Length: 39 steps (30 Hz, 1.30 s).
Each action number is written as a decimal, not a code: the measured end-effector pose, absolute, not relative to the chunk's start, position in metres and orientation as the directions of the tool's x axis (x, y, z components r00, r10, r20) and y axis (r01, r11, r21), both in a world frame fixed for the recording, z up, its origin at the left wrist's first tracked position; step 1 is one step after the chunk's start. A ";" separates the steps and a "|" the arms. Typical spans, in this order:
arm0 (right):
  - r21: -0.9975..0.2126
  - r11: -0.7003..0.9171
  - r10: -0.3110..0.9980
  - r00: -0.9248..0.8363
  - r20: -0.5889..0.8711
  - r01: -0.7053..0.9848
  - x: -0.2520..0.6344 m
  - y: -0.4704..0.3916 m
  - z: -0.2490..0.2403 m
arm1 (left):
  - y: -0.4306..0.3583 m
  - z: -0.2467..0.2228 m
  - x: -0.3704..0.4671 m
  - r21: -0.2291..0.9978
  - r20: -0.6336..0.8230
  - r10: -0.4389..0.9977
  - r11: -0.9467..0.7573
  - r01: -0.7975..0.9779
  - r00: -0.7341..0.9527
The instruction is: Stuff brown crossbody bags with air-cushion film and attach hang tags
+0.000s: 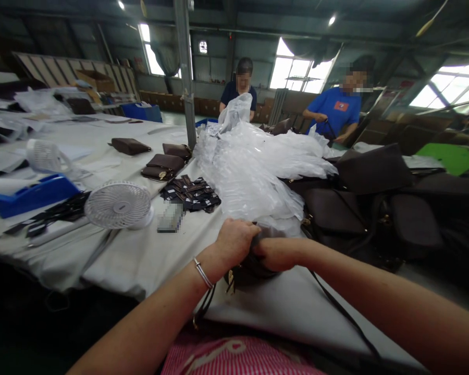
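Note:
A dark brown handbag [247,277] with a long thin strap and gold-coloured fittings rests on the near edge of the white-covered table. My left hand [236,240] is closed on the bag's upper edge. At its right, my right hand [275,253] reaches into or against the top of the same bag; its fingers are mostly hidden. The strap [342,307] trails down to the right past my forearm. Right beyond my hands lies a large heap of clear plastic bags [258,172].
Several dark brown bags [336,211] are piled at the right. Black tags [193,194], a white fan [119,204], a blue tray [31,195] and brown pouches [164,165] lie to the left. A metal post [185,73] rises mid-table. Two people [336,109] stand across the table.

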State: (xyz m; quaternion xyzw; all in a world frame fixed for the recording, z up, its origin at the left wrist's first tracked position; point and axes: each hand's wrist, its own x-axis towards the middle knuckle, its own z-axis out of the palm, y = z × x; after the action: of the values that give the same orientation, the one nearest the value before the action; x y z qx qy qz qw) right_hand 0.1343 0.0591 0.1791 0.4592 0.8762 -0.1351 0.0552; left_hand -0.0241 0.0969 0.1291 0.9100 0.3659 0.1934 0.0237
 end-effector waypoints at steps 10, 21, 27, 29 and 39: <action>-0.073 0.294 0.949 -0.282 0.139 0.953 0.196 0.072 0.164 | 0.082 0.157 0.006 0.155 0.238 0.824 -0.555 0.817 0.515; -0.010 0.434 0.852 -0.407 0.328 0.901 0.196 0.048 0.168 | 0.082 0.157 0.015 0.058 0.100 0.866 -0.496 0.866 0.489; -0.145 0.678 0.717 -0.692 -0.086 0.720 0.179 0.035 0.164 | 0.087 0.154 0.012 0.090 0.098 0.858 -0.512 0.854 0.504; -0.057 0.624 0.758 -0.622 -0.195 0.779 0.172 0.043 0.155 | 0.088 0.152 0.011 0.098 0.093 0.856 -0.517 0.851 0.509; 0.070 0.641 0.630 -0.576 0.521 0.764 0.185 0.020 0.121 | 0.079 0.109 -0.081 0.788 0.288 0.870 -0.452 0.418 0.399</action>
State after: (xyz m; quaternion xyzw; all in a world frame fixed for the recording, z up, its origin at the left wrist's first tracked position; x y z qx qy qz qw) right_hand 0.1854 0.0195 0.1211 0.3981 0.8758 0.1451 -0.2312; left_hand -0.0808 0.0793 0.1091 0.7740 0.4161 0.3566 0.3171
